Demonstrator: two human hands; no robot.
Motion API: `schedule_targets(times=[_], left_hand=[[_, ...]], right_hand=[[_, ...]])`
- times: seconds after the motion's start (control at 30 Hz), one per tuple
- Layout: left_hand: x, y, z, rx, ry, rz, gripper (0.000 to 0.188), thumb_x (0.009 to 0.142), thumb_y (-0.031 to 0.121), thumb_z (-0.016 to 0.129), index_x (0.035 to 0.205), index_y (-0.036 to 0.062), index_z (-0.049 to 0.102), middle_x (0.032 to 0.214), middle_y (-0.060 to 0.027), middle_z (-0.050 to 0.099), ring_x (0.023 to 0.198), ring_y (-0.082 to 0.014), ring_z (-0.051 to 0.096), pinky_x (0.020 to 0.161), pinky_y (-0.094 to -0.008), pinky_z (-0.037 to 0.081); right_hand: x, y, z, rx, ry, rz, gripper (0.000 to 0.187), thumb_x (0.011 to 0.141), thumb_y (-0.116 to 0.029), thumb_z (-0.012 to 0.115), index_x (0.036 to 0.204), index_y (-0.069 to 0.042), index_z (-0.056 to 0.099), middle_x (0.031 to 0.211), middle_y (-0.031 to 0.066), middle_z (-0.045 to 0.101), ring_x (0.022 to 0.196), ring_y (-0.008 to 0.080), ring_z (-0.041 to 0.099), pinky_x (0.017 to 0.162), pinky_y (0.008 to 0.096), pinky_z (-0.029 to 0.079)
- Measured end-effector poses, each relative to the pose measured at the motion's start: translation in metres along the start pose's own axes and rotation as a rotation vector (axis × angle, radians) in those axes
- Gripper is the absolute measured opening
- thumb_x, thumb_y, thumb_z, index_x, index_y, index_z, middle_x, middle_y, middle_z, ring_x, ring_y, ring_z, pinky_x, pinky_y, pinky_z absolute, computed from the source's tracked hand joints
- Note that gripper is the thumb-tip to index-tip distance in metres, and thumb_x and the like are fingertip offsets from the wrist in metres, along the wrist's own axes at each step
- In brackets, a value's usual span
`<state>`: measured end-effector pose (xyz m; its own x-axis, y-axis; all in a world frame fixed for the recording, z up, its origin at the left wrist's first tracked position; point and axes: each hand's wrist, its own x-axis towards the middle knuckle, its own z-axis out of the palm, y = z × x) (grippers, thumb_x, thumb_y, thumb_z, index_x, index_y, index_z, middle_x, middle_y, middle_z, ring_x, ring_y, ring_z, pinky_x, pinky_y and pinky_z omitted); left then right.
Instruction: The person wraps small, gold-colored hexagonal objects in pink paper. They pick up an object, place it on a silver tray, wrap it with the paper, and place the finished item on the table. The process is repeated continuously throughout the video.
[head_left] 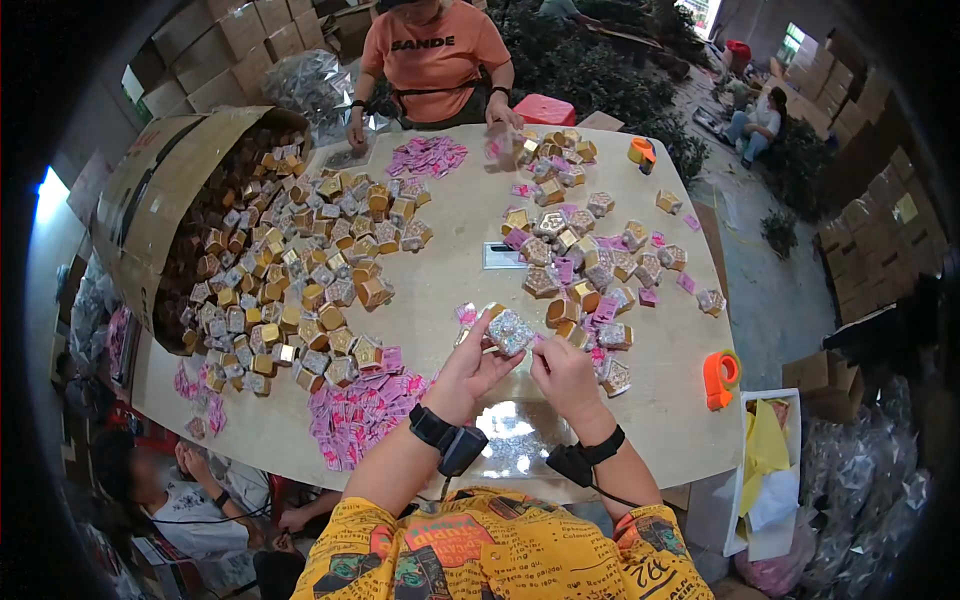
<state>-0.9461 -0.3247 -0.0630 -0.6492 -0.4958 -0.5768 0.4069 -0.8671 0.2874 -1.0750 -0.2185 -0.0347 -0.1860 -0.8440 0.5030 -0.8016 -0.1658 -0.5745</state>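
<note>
My left hand (470,370) is closed round a small faceted gold box (510,332) with a glittery silver face turned up. At the right edge of that box, the fingers of my right hand (566,378) are pinched together; what they grip, if anything, is too small to make out. Left of my left hand spreads a heap of similar gold boxes (325,275). Nearer to me lies a pile of pink printed tags (365,412). More gold boxes (590,265), mixed with pink tags, are scattered beyond my right hand.
A large cardboard carton (150,215) lies tipped on the table, boxes spilling out. Orange tape dispensers (716,382) (641,152) sit along the right edge. Across the table a person (436,60) handles a box beside pink tags (428,156). A white bin (742,470) stands at right.
</note>
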Motion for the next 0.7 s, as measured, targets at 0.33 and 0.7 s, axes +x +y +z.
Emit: schedule_targets(times=[0.33, 0.7], left_hand=[[0.001, -0.004, -0.006, 0.091, -0.037, 0.089, 0.041, 0.089, 0.035, 0.057, 0.114, 0.0043, 0.048, 0.105, -0.0124, 0.058, 0.094, -0.0239, 0.061, 0.078, -0.0376, 0.054], [0.001, -0.007, -0.012, 0.194, -0.030, 0.071, 0.034, 0.091, 0.035, 0.054, 0.114, 0.0105, 0.052, 0.104, -0.0098, 0.060, 0.091, -0.0212, 0.062, 0.076, -0.0360, 0.054]], right_hand=[[0.001, 0.000, 0.001, -0.111, -0.067, -0.049, 0.010, 0.073, -0.005, 0.059, 0.074, -0.001, 0.050, 0.072, 0.0144, 0.052, 0.065, 0.0314, 0.056, 0.057, 0.0384, 0.047], [-0.002, 0.010, -0.004, 0.244, -0.182, 0.108, 0.012, 0.076, -0.007, 0.062, 0.082, 0.002, 0.061, 0.071, 0.0135, 0.057, 0.061, 0.0243, 0.058, 0.054, 0.0308, 0.047]])
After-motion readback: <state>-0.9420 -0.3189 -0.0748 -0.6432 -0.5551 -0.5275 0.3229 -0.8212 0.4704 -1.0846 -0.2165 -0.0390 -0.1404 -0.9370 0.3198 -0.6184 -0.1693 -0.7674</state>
